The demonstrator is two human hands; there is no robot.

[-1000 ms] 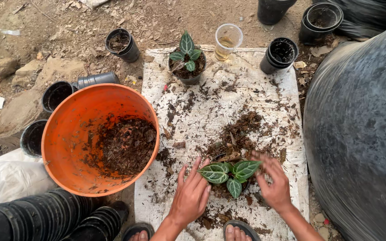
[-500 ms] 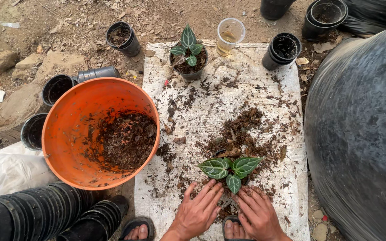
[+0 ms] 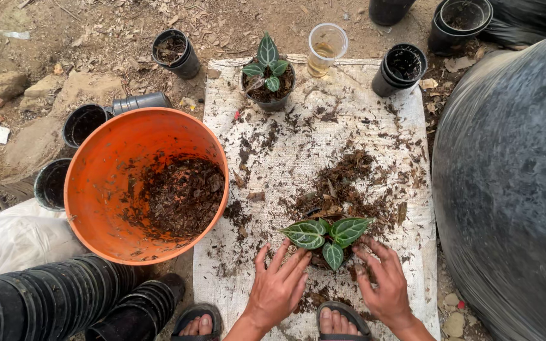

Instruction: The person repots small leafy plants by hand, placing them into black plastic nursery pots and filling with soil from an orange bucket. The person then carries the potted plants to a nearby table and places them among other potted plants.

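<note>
A small plant with dark, white-veined leaves (image 3: 327,235) stands in a black pot on the white woven sack (image 3: 374,126), ringed by loose brown potting mix. My left hand (image 3: 279,284) rests on the near left side of that pot with fingers spread. My right hand (image 3: 380,278) rests on the near right side, fingers spread too. Both press at the soil around the plant; the pot is mostly hidden. A second potted plant (image 3: 268,76) of the same kind stands at the sack's far edge.
An orange bucket (image 3: 105,189) holding brown mix sits left of the sack. Stacks of black pots (image 3: 52,303) lie at lower left, more pots (image 3: 402,66) at the back. A clear cup (image 3: 327,47) stands behind the sack. A large black bag (image 3: 513,189) fills the right.
My hands drew closer together and then spread again around the near plant. The view shifted slightly; the plant has stayed in place.
</note>
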